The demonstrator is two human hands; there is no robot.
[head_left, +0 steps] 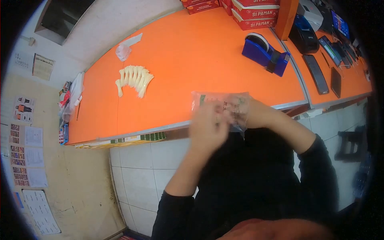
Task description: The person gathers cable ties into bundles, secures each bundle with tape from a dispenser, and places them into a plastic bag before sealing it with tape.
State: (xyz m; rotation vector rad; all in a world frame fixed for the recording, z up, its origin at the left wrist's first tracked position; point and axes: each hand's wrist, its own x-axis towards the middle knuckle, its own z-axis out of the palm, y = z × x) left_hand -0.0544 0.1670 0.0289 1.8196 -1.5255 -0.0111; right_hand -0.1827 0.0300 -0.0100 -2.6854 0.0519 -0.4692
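Note:
A clear plastic packet (200, 97) with printed green and dark markings is at the orange table's front edge, close to the body. My right hand (256, 113) grips its right side, the fingers partly hidden by the packet and blur. Over the packet's left and middle part is my left hand (210, 126), smeared by motion, so its finger closure is unclear. Farther left on the table, several cream-coloured bundles (134, 77) lie in a curved row. A crumpled clear plastic piece (123, 52) sits just behind them.
A blue tape dispenser (262, 54) stands at the right of the orange table (180, 60). Red boxes (256, 13) are stacked at the back. Phones (316, 74) and a black device (303, 35) lie beyond a metal-edged seam. Plastic bags (76, 90) are at the left edge.

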